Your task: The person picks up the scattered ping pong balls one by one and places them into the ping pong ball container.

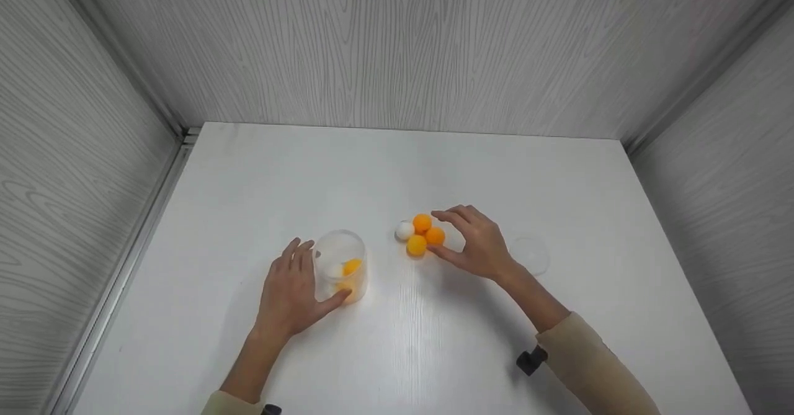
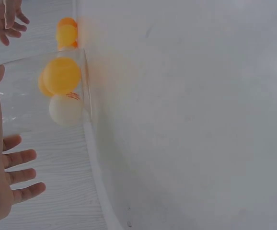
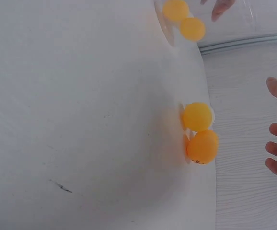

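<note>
So the left hand (image 1: 288,294) is cupping the jar (image 1: 335,249) loosely, fingers straight, a few balls (image 1: 352,266) sitting inside, and the right hand (image 1: 476,244) is hovering thumb-and-fingers-wide around one orange ball (image 1: 437,236) in the loose cluster (image 1: 416,245); can't tell if it's touching. My worry: that cluster is sitting on flat table (image 1: 397,353), so a clumsy nudge could be sending everything rolling. Plus, a bump against that light hold could be tipping the jar.

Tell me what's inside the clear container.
Inside the clear container, the left wrist view shows two orange balls and a white ball. One orange ball is partly covered by the other; whether more lie behind them can't be seen.
</note>
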### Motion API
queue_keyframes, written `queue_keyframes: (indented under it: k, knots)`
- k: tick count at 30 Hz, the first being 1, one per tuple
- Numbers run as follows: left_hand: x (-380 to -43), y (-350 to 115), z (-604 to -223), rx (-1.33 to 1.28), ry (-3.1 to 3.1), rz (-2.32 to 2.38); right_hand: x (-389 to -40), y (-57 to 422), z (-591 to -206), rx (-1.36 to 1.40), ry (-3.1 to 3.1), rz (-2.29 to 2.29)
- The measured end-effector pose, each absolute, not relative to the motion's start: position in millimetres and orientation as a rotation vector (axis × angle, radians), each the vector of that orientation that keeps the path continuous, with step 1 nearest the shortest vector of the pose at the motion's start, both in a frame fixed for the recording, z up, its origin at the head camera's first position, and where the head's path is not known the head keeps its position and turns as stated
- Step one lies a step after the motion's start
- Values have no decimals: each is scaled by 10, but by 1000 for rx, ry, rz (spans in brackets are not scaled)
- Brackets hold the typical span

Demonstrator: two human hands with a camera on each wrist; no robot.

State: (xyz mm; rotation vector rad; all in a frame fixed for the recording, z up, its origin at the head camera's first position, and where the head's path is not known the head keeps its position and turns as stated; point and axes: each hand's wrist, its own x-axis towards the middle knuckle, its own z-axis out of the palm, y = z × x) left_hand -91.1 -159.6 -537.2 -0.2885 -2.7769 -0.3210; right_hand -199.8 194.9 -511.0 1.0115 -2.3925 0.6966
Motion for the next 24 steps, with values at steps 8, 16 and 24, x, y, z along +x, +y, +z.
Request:
queue_keyframes:
  k: [8, 16, 24]
  knots:
    - [-919, -1601, -5383, -294, -2767, -317, -2023, 2015, -5238, 977, -2401, 680]
    - [-923, -1602, -5360, -285, -2793, -347, -2049, 2049, -5359, 913, -2438, 699]
    - [-911, -1597, -5352, -271, -2808, -356, -2079, 2084, -5479, 891, -2501, 656]
